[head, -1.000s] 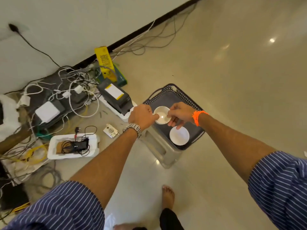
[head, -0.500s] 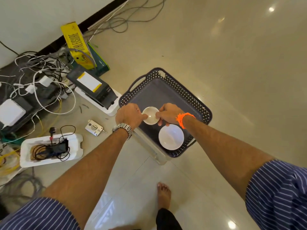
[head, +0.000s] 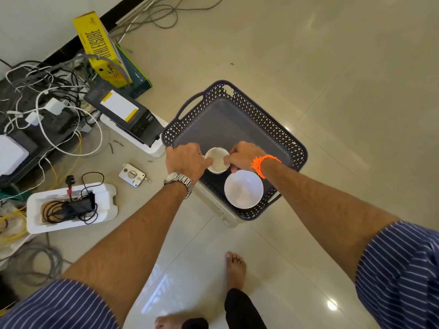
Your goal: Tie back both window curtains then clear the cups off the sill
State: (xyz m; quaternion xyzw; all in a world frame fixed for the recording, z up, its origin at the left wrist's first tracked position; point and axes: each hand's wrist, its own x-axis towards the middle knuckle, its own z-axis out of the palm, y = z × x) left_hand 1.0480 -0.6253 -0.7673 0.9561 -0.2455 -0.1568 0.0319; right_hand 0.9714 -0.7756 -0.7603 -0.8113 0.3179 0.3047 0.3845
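A small white cup (head: pixel 217 160) is held over the near left part of a dark perforated basket (head: pixel 280 136). My left hand (head: pixel 185 160) grips the cup's left side and my right hand (head: pixel 242 156) pinches its right rim. A larger white bowl (head: pixel 243 189) lies inside the basket, just nearer to me than the cup. The basket sits on a low pale stool (head: pixel 221 210) on the floor. No curtains or sill are in view.
To the left lie tangled cables (head: pixel 42 91), a black device with a yellow label (head: pixel 123 115), a yellow box (head: pixel 99 48), a metal lock (head: pixel 131 174) and a foam tray with a charger (head: pixel 69 207). My bare foot (head: pixel 235 269) stands on glossy tiles.
The view has closed in on the basket as I lean down. Both hands have carried the small cup lower, down into the basket beside the bowl.
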